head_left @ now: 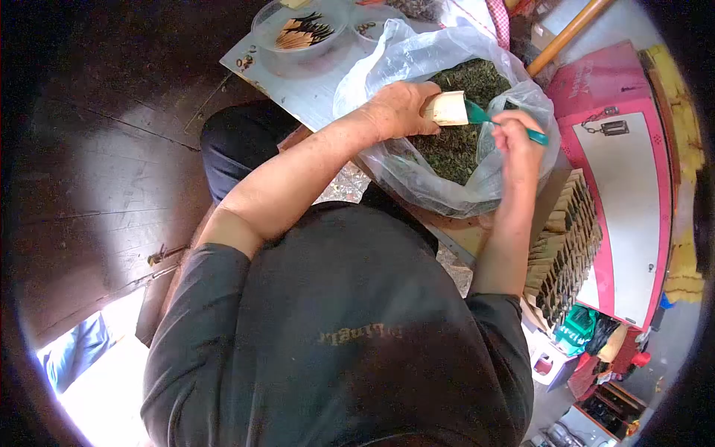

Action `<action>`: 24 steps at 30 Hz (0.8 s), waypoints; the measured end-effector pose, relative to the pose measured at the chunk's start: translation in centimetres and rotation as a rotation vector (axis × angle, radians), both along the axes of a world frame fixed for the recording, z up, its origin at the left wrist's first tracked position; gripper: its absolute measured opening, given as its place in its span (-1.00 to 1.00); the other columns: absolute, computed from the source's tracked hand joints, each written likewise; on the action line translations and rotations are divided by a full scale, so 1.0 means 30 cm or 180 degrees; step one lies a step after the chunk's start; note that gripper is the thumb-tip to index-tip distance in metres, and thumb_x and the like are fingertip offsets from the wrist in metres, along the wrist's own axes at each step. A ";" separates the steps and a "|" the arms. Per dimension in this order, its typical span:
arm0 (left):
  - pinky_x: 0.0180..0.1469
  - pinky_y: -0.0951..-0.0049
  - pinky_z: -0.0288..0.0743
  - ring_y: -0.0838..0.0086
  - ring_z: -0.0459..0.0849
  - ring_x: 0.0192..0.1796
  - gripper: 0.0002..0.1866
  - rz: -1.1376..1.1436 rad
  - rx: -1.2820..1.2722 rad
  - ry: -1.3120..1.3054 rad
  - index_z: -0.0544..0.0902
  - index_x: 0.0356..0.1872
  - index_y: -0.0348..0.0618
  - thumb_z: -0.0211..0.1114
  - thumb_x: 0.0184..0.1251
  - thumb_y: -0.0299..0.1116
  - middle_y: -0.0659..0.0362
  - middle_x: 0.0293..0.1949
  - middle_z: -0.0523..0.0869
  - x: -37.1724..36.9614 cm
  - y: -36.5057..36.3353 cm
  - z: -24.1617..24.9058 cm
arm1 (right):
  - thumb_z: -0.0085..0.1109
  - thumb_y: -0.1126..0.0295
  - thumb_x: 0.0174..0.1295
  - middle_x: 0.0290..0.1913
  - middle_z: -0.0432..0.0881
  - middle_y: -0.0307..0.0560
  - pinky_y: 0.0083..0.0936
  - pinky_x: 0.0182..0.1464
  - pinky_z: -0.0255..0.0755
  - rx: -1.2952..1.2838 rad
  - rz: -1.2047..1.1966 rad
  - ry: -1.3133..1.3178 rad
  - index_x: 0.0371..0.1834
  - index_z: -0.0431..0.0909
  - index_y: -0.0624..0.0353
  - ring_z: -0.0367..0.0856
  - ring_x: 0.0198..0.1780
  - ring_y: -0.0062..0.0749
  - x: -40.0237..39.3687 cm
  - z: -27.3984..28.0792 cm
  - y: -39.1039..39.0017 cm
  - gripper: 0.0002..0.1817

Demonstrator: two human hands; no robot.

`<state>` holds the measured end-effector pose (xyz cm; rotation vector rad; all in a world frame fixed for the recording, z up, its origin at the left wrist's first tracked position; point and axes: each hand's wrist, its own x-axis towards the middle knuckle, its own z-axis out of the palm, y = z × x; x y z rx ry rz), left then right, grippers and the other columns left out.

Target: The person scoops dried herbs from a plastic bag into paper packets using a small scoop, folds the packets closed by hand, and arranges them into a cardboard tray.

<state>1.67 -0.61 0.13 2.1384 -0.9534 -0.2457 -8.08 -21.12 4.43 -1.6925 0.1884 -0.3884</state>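
My left hand (404,109) is closed around a cream-coloured paper packet (449,109), whose open end faces right. A green plastic scoop (477,113) has its head at the mouth of that packet. My right hand (515,138), slightly blurred, pinches the scoop by its handle. Both hands are over a clear plastic bag (406,179) with its mouth spread wide. Dry, chopped greenish-brown leaves (454,160) fill the bag under the packet. What is inside the packet cannot be seen.
A clear round tub (257,33) holding dark-tipped sticks stands on the grey table (287,86), with small rings (246,59) nearby. Right of my right arm are stacked pale packets (566,242) with dark ends. Beyond lies a pink-and-white case (622,179); a wooden pole (566,37) slants behind the bag.
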 end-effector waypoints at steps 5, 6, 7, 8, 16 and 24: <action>-0.01 0.26 0.52 0.12 0.68 -0.10 -0.34 -0.0026 0.0128 -0.0010 0.51 0.11 -0.09 0.53 -0.06 -0.11 -0.01 -0.20 0.71 -0.004 0.003 0.000 | 0.09 0.54 0.13 -0.49 0.59 -0.24 -0.69 -0.44 0.29 -0.2039 0.0630 -0.0589 -0.40 0.63 0.28 0.46 -0.48 -0.65 0.018 0.023 0.089 -0.89; -0.01 0.26 0.52 0.12 0.68 -0.10 -0.34 -0.0026 0.0127 -0.0010 0.51 0.11 -0.09 0.53 -0.06 -0.11 -0.01 -0.20 0.71 -0.003 0.004 -0.005 | 0.10 0.57 0.11 -0.47 0.60 -0.24 -0.66 -0.40 0.33 -0.2091 0.0577 -0.0656 -0.40 0.62 0.29 0.50 -0.44 -0.64 0.008 0.042 0.098 -0.91; -0.01 0.26 0.52 0.11 0.68 -0.10 -0.34 -0.0024 0.0010 0.0054 0.52 0.10 -0.10 0.53 -0.06 -0.12 -0.01 -0.20 0.71 -0.002 0.006 -0.010 | 0.10 0.57 0.11 -0.47 0.60 -0.24 -0.66 -0.40 0.33 -0.2092 0.0579 -0.0657 -0.40 0.62 0.29 0.50 -0.44 -0.64 0.001 0.058 0.089 -0.91; -0.01 0.25 0.52 0.11 0.68 -0.10 -0.35 -0.0022 -0.0109 0.0120 0.52 0.10 -0.11 0.53 -0.07 -0.13 -0.01 -0.20 0.71 0.000 0.007 -0.015 | 0.10 0.55 0.11 -0.48 0.60 -0.24 -0.67 -0.40 0.33 -0.1994 0.0411 -0.0648 -0.40 0.63 0.28 0.50 -0.45 -0.64 -0.007 0.075 0.064 -0.90; -0.01 0.25 0.52 0.11 0.68 -0.09 -0.35 -0.0003 -0.0146 -0.0027 0.52 0.09 -0.14 0.53 -0.06 -0.14 -0.02 -0.20 0.71 0.004 0.007 -0.028 | 0.08 0.48 0.14 -0.56 0.56 -0.24 -0.69 -0.52 0.24 -0.1674 -0.0438 0.0106 -0.40 0.65 0.22 0.43 -0.57 -0.66 -0.013 -0.105 -0.074 -0.87; 0.00 0.26 0.52 0.10 0.68 -0.10 -0.34 0.0018 -0.0092 0.0060 0.52 0.09 -0.17 0.52 -0.05 -0.12 -0.05 -0.19 0.71 -0.001 0.014 -0.016 | 0.11 0.45 0.13 -0.59 0.57 -0.13 -0.67 -0.69 0.19 0.0550 -0.0656 0.0653 -0.36 0.60 0.28 0.37 -0.70 -0.62 0.058 -0.206 0.004 -0.87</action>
